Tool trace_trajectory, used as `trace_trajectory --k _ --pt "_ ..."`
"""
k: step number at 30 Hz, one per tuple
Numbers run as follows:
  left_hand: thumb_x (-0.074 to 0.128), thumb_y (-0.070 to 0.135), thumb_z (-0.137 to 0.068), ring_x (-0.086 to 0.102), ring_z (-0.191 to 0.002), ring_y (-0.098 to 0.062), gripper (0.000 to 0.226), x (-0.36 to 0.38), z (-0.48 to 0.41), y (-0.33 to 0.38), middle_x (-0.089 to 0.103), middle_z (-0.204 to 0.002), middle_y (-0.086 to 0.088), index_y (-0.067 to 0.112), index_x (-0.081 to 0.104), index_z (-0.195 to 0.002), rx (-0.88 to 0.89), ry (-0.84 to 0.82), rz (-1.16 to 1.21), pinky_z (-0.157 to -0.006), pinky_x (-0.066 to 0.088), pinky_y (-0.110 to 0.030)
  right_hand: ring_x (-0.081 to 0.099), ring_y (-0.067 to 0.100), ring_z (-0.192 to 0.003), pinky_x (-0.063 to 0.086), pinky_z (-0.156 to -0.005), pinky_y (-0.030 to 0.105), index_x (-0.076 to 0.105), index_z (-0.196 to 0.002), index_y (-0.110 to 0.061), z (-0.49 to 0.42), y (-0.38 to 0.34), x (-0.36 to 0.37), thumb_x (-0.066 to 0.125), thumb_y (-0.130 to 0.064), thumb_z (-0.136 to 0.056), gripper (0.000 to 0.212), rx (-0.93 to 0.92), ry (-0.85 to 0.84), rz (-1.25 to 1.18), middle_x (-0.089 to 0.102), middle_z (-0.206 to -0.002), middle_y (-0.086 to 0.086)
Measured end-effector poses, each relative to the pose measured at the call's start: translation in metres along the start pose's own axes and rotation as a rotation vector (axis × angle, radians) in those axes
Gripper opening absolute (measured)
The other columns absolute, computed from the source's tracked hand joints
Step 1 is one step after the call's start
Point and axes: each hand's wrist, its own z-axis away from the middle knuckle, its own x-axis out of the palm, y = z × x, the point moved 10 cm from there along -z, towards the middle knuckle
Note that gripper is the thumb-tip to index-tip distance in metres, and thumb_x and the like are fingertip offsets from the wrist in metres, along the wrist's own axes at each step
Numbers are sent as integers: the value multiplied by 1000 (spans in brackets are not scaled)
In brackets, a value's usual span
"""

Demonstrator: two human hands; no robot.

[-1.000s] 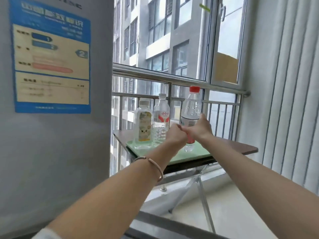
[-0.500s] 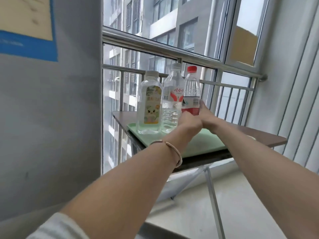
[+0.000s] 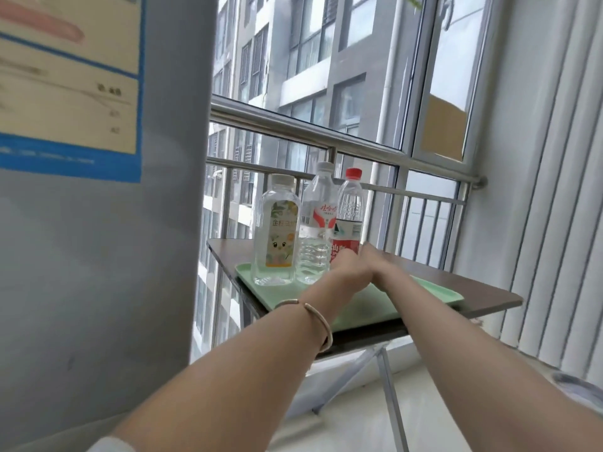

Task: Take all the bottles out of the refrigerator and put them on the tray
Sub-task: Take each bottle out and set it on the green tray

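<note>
Three clear bottles stand in a row at the left end of the pale green tray point(image 3: 424, 292): a square one with a yellow cartoon label point(image 3: 277, 230), a white-capped one point(image 3: 318, 223), and a red-capped bottle point(image 3: 349, 213) on the right. Both my hands meet at the red-capped bottle's lower part and hide its base. My right hand point(image 3: 372, 261) lies against its right side. My left hand point(image 3: 341, 267), bracelet on the wrist, is curled in front of it; its grip is hidden.
The tray lies on a small brown folding table point(image 3: 489, 300) against a steel railing point(image 3: 326, 138) and window. The grey refrigerator point(image 3: 98, 256) with a blue sticker fills the left side. Vertical blinds point(image 3: 554, 190) hang on the right.
The red-capped bottle has come down from mid-air onto the tray beside the white-capped one. My hands have sunk to its lower part.
</note>
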Motion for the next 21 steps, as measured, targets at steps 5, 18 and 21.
trace_trajectory --k 5,18,21 --pt "42 4 -93 56 -82 -22 24 -26 29 20 63 -94 -9 2 63 -106 26 39 -70 -68 47 -27 51 21 -88 41 -69 29 42 -129 -10 27 -14 -31 60 -21 -91 44 -48 125 122 53 -101 4" --pt "45 0 -90 62 -90 -24 27 -133 275 51 67 -94 -9 6 65 -108 157 91 -390 -70 49 -28 55 16 -53 48 -51 20 59 -65 -9 273 -151 18 52 -1 -90 27 -511 -200 176 58 -61 8" --pt "50 2 -86 63 -90 -25 17 -171 317 9 68 -89 -6 9 65 -89 79 102 -553 -71 49 -28 55 7 -39 42 -36 12 60 -72 -4 321 -161 80 48 0 -87 20 -506 -343 251 58 -55 7"
